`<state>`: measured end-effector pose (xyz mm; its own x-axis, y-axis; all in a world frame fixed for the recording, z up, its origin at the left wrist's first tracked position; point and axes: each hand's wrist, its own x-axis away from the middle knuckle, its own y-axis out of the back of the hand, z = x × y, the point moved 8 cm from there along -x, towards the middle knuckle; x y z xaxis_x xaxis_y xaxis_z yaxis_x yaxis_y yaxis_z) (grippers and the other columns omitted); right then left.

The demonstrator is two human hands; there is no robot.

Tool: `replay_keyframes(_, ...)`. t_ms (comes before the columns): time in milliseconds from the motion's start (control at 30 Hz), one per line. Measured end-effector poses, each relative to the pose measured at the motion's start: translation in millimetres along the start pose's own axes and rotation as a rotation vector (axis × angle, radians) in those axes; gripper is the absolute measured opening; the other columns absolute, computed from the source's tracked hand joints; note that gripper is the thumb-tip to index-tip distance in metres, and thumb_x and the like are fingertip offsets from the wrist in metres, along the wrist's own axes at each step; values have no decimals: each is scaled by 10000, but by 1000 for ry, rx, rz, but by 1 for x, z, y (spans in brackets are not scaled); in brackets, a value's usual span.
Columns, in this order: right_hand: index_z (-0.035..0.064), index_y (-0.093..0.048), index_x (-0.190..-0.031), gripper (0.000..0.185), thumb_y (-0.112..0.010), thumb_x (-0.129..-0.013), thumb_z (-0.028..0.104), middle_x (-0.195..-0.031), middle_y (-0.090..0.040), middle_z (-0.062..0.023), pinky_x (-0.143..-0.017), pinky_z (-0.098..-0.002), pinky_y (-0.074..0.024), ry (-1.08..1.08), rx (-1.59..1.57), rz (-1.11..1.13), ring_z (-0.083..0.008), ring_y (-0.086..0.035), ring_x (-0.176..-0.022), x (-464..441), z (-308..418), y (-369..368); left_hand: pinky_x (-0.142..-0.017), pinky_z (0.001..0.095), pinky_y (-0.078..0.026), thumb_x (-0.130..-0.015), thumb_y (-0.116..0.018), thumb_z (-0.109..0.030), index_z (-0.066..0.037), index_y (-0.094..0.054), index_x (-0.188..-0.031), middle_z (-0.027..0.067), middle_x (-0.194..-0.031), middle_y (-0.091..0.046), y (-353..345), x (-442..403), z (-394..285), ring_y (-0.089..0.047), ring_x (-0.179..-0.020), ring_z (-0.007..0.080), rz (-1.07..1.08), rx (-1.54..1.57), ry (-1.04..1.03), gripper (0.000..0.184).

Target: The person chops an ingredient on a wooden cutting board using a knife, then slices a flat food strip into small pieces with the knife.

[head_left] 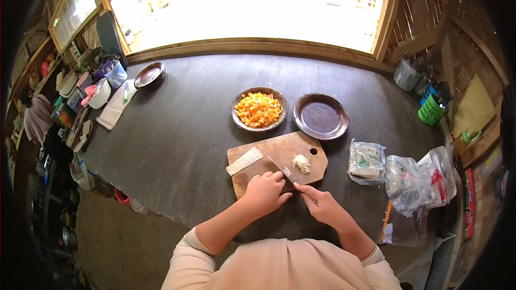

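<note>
A wooden cutting board [258,148] lies on the dark table, with a pale flat slab [244,161] on its left part and a small heap of thin pale shreds [301,164] on its right part. My right hand [321,204] is closed round the handle end of a knife [279,167], whose blade points up and left over the board. A few shreds lie beside the blade. My left hand [265,190] rests at the board's lower middle, left of the knife, fingers curled; what is under them is hidden.
Behind the board stand a bowl [236,117] of orange and white diced pieces and an empty brown plate [321,116]. Plastic-wrapped packages [367,162] lie at the right. Stacked plates [149,76] and containers line the left; a green basket [431,110] stands far right.
</note>
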<state>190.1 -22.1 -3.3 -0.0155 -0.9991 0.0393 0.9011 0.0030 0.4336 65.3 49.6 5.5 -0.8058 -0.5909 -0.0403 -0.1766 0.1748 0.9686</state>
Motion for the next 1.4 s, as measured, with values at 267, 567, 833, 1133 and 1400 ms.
replay_keyframes(267, 84, -608, -1321, 341, -567, -983, 102, -983, -721, -195, -753, -314, -528, -10, 19, 10, -163, -706, -828, 0, -4, 2, -787, 388, -528, -902, -649, -429, -59, -719, -965, 71, -1058, -651, 2, 1, 1, -636, -978, 261, -34, 34, -12, 381)
replay_keyframes(567, 100, -605, -1315, 335, -551, -985, 117, -1112, -689, -209, -828, -375, -545, -94, 62, 55, -402, -665, -1014, -4, 7, -4, -790, 385, -531, -909, -638, -434, -61, -720, -971, 74, -1063, -652, 2, -1, 2, -640, -978, 260, -18, 54, -9, 387)
replay_keyframes(833, 83, -617, -1313, 329, -556, -990, 89, -872, -713, -113, -708, -277, -502, -34, -51, 29, -109, -599, -728, -1, -6, 2, -791, 383, -534, -916, -629, -440, -60, -722, -983, 74, -1066, -654, 2, -1, 4, -642, -990, 256, -5, 48, -2, 396)
replay_keyframes(1133, 67, -595, -1339, 345, -553, -997, 93, -741, -603, -52, -632, -256, -467, 96, 17, -22, -85, -502, -645, -6, 2, 0, -773, 383, -535, -917, -621, -449, -55, -722, -970, 74, -1056, -654, 2, -1, 4, -649, -977, 258, -14, 56, -17, 410)
replay_keyframes(1400, 122, -595, -1343, 355, -555, -990, 121, -971, -704, -207, -771, -317, -516, -136, -83, 94, -229, -684, -775, 4, -16, 1, -761, 379, -532, -916, -618, -458, -55, -721, -959, 73, -1051, -649, 1, -1, 4, -647, -969, 253, 7, 30, -5, 418)
